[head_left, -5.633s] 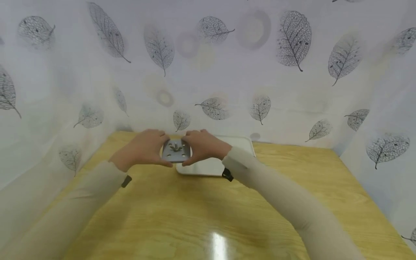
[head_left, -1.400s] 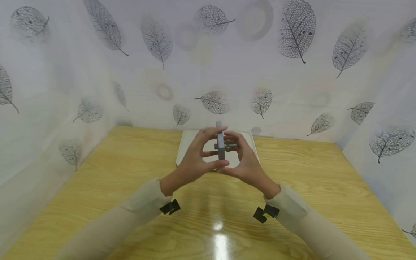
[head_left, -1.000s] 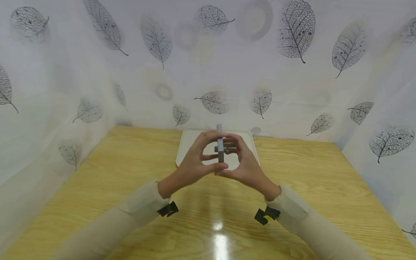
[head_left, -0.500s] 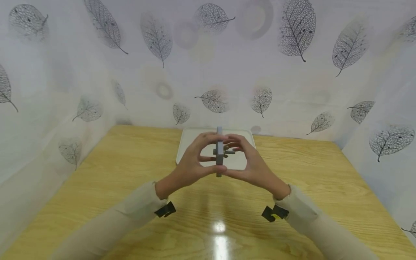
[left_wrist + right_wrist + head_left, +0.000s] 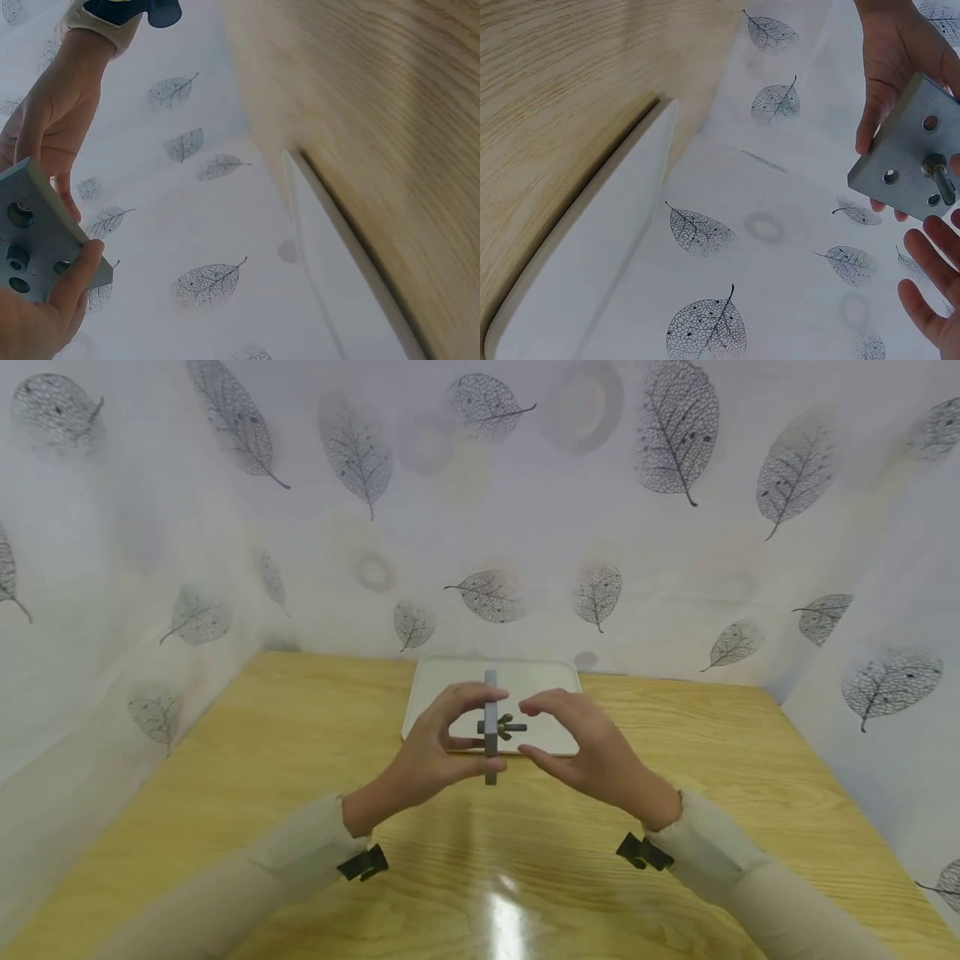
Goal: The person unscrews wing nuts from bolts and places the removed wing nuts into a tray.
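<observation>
Head view: L hand (image 5: 427, 739) pinches a grey plate (image 5: 491, 727) by opposite edges, thumb at the near edge, fingers at the far one. Plate is up in the air, edge-on & upright, b/w the 2 hands, off the table (image 5: 750, 785). A bolt (image 5: 519, 727) goes thru its middle: stubby head on the L side, shank sticking out R. Wing nut (image 5: 505, 727), brass-coloured w/ 2 rounded ears, sits on the shank just beside the plate face.

R hand (image 5: 600, 752) is just beside the bolt tip, not touching; thumb & fingers spread apart in a loose curve.

Wrist views: plate is flat-faced, straight-edged, approx. matte metal look, w/ round holes set around the bolt. Bolt head is round w/ a dark recess; shank end looks rod-like.

Behind: white tray (image 5: 540, 681), smooth, rounded corners, low raised rim, flat on the table. Table has yellowish wood grain, glossy w/ a bright reflection nr the front. Bkgd is pale cloth (image 5: 450, 527) printed w/ veined, lacy leaves. Sleeves (image 5: 300, 847) are plain beige fabric, w/ black clips (image 5: 363, 862) at both wrists.
</observation>
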Action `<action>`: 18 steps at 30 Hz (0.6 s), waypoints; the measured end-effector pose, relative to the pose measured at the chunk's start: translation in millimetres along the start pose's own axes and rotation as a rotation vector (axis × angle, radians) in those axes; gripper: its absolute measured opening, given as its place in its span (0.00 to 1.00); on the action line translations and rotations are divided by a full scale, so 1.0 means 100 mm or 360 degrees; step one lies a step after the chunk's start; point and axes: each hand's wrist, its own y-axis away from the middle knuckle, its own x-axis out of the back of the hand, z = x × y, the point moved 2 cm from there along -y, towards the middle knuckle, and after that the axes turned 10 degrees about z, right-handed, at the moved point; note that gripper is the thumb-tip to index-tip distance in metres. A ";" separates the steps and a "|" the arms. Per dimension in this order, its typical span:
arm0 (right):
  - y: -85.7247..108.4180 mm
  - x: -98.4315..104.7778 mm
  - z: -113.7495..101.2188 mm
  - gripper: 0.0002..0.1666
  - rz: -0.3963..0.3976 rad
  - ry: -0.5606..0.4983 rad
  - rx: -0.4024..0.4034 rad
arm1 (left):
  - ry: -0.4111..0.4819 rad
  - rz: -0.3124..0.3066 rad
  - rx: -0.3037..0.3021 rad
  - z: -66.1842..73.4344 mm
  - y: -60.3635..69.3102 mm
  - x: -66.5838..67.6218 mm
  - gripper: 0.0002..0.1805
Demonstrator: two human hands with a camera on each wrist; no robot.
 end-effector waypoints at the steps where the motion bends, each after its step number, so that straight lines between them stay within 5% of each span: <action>1: 0.00 -0.02 -0.01 0.26 0.0007 0.0029 0.0046 | 0.0010 0.0001 0.0000 0.00 0.01 0.00 0.36; 10: -0.02 -0.16 -0.03 0.20 0.0005 0.0127 0.0234 | -0.0075 -0.0013 -0.0037 0.00 0.10 -0.02 0.35; 18: -0.03 -0.17 -0.04 0.17 -0.0009 0.0130 0.0255 | -0.0076 -0.0014 -0.0053 0.01 0.11 -0.03 0.35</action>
